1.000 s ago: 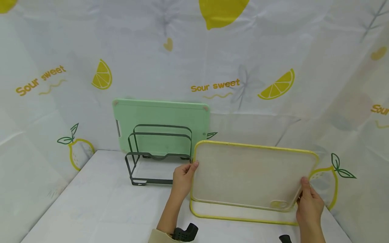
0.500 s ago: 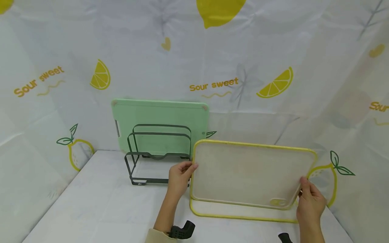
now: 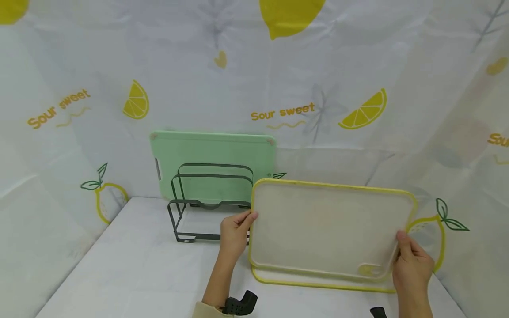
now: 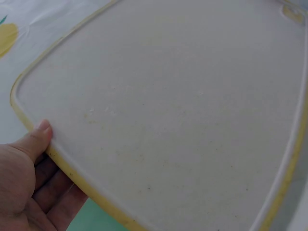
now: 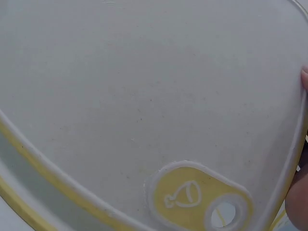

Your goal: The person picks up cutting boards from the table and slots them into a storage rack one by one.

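Both hands hold up a white cutting board (image 3: 330, 229) with a yellow rim, tilted toward the head camera. My left hand (image 3: 233, 234) pinches its left edge, thumb on the face and fingers behind, as the left wrist view shows. At the right edge, my right hand (image 3: 412, 267) grips it with the thumb in front. In the right wrist view a yellow corner tab (image 5: 185, 195) with a drumstick drawing and a round hole shows. Beneath lies a second yellow-rimmed board (image 3: 318, 283) on the table, mostly hidden by the held one.
Left of the hands stands a dark metal rack (image 3: 199, 236) with several upright loops. A green cutting board (image 3: 214, 148) stands upright at its back. A white lemon-print cloth (image 3: 199, 88) hangs behind the white-covered table (image 3: 131, 265).
Compared with the earlier frames, the held board tilts a little more upright, its top edge slightly higher. My right hand has shifted slightly right; both hands keep their hold. The camera view moved a little.
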`<state>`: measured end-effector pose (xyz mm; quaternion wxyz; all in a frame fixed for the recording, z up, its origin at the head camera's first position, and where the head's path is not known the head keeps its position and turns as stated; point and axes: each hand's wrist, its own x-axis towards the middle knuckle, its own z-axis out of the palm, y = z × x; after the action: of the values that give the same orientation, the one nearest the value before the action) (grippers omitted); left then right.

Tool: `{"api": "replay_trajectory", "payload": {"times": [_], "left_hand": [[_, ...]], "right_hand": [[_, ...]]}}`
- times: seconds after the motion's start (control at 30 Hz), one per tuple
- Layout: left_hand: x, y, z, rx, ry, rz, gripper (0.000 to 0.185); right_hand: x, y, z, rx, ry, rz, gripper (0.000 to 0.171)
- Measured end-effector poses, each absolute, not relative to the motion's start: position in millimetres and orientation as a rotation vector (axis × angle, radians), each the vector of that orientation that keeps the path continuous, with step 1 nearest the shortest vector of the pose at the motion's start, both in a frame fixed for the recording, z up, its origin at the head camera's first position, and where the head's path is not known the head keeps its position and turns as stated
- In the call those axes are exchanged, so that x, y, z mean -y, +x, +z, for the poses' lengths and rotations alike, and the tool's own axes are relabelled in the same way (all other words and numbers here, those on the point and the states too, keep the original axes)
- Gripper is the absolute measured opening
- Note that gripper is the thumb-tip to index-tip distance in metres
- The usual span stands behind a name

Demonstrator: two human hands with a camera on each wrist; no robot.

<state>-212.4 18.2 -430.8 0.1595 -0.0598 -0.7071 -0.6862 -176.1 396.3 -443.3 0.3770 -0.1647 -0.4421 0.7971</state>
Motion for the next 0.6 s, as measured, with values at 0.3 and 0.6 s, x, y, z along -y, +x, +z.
{"api": "replay_trajectory", "payload": {"times": [0.3,0.6], "left_hand": [[5,-202,-428,2.052,-0.154,-1.992,0.028],[45,-198,-419,2.12,-0.11,-1.953,0.029]], "right_hand": [[-380,-168,-438,1.254,-0.506,2.019,0.01],[-360,-162,-426,1.317,-0.483,2.169,0.009]]}}
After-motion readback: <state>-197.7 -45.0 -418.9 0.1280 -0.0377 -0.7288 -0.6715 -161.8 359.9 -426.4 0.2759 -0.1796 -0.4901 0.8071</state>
